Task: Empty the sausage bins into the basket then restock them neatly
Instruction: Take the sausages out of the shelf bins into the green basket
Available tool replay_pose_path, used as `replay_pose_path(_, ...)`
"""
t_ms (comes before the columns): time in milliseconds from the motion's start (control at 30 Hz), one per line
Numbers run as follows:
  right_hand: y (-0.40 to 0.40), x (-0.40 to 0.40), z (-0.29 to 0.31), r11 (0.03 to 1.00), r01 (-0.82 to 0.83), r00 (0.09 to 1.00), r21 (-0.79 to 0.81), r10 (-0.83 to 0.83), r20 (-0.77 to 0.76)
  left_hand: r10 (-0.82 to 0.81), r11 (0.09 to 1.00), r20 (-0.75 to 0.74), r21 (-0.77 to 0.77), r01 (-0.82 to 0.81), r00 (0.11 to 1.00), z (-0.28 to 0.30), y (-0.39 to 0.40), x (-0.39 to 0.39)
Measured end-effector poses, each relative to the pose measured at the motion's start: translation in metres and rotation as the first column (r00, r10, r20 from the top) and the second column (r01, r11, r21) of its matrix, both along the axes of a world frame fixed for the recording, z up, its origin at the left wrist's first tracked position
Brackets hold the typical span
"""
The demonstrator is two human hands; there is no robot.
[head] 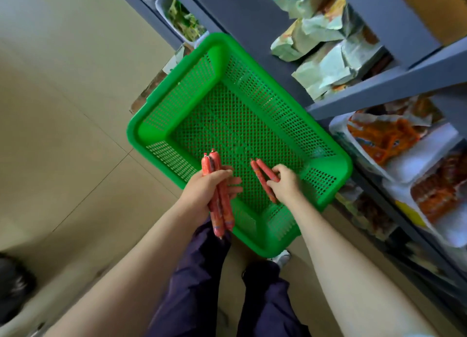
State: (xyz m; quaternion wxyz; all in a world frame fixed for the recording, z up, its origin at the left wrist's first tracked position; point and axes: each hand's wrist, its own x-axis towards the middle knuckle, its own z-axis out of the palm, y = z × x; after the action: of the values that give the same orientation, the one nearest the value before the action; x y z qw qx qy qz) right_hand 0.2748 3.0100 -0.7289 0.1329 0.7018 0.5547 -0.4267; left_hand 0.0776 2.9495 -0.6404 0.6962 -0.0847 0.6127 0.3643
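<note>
Both hands clamped on sausages | left hand [209, 187] grips a bundle [218, 197], right hand [284, 185] pinches two sausages [264, 178] over basket [161, 114] | we judge restocking: carry them to shelf bins [429, 159] beside basket.

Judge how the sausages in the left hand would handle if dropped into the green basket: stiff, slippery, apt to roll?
The sausages jut straight past the left hand, so probably stiff. Their glossy casings look slippery. Being round, they may roll on the basket floor.
</note>
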Motion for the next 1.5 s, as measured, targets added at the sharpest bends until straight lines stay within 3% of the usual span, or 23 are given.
replay_pose_path(200, 0.011, 0.003, -0.009, 0.994, 0.016, 1.000, 0.104, -0.014, -0.020, 0.053, 0.998, 0.046, 0.013, -0.054, 0.998, -0.016, 0.014, 0.009)
replay_pose_path(533, -0.006, -0.004, -0.014, 0.959, -0.239, 0.971, 0.152, 0.235, 0.044, 0.172, 0.985, 0.174, -0.005, -0.174, 0.970, -0.021, 0.019, 0.013)
replay_pose_path(600, -0.003, -0.006, -0.006, 0.953, -0.223, 0.975, 0.206, 0.219, 0.045, 0.190, 0.981, 0.186, 0.005, -0.194, 0.964, -0.021, 0.020, 0.011)
replay_pose_path(667, 0.004, -0.014, 0.010, 0.962, -0.063, 0.990, 0.265, 0.095, -0.108, 0.180, 0.982, 0.180, 0.025, -0.188, 0.967, -0.022, 0.022, 0.008)
replay_pose_path(700, 0.008, -0.022, 0.023, 0.980, 0.076, 0.967, 0.184, -0.028, -0.254, 0.171, 0.983, 0.164, 0.034, -0.179, 0.972, -0.021, 0.023, 0.006)
replay_pose_path(767, 0.014, -0.040, 0.051, 0.952, 0.242, 0.811, -0.186, -0.304, -0.499, 0.170, 0.982, 0.133, 0.059, -0.179, 0.976, -0.022, 0.026, 0.003)
replay_pose_path(867, 0.014, -0.058, 0.079, 0.798, 0.156, 0.627, -0.582, -0.535, -0.566, 0.203, 0.969, 0.137, 0.118, -0.219, 0.970, -0.017, 0.035, -0.008)
replay_pose_path(933, 0.011, -0.064, 0.084, 0.732, 0.170, 0.540, -0.660, -0.629, -0.559, 0.185, 0.966, 0.110, 0.164, -0.201, 0.977, -0.014, 0.041, -0.014)
replay_pose_path(1000, 0.013, -0.072, 0.083, 0.704, 0.299, 0.462, -0.645, -0.698, -0.548, 0.141, 0.973, 0.026, 0.182, -0.144, 0.990, -0.011, 0.047, -0.022)
replay_pose_path(1133, 0.026, -0.088, 0.080, 0.665, 0.460, 0.360, -0.588, -0.746, -0.561, -0.018, 0.998, -0.245, 0.056, 0.033, 0.969, -0.006, 0.060, -0.041)
replay_pose_path(1200, 0.033, -0.095, 0.078, 0.645, 0.514, 0.343, -0.565, -0.759, -0.554, -0.170, 0.983, -0.508, -0.021, 0.185, 0.845, -0.005, 0.066, -0.049)
replay_pose_path(1233, 0.037, -0.098, 0.076, 0.626, 0.549, 0.334, -0.554, -0.772, -0.541, -0.233, 0.965, -0.656, -0.067, 0.252, 0.718, -0.004, 0.066, -0.053)
replay_pose_path(1333, 0.053, -0.107, 0.063, 0.560, 0.648, 0.298, -0.515, -0.810, -0.506, -0.208, 0.905, -0.960, -0.116, 0.409, 0.186, -0.001, 0.066, -0.064)
replay_pose_path(1400, 0.064, -0.114, 0.051, 0.523, 0.701, 0.260, -0.485, -0.821, -0.508, -0.243, 0.817, -0.968, -0.240, 0.524, -0.065, -0.010, 0.065, -0.073)
replay_pose_path(1500, 0.081, -0.128, 0.035, 0.491, 0.727, 0.227, -0.481, -0.832, -0.506, -0.461, 0.647, -0.866, -0.476, 0.595, -0.192, -0.028, 0.064, -0.081)
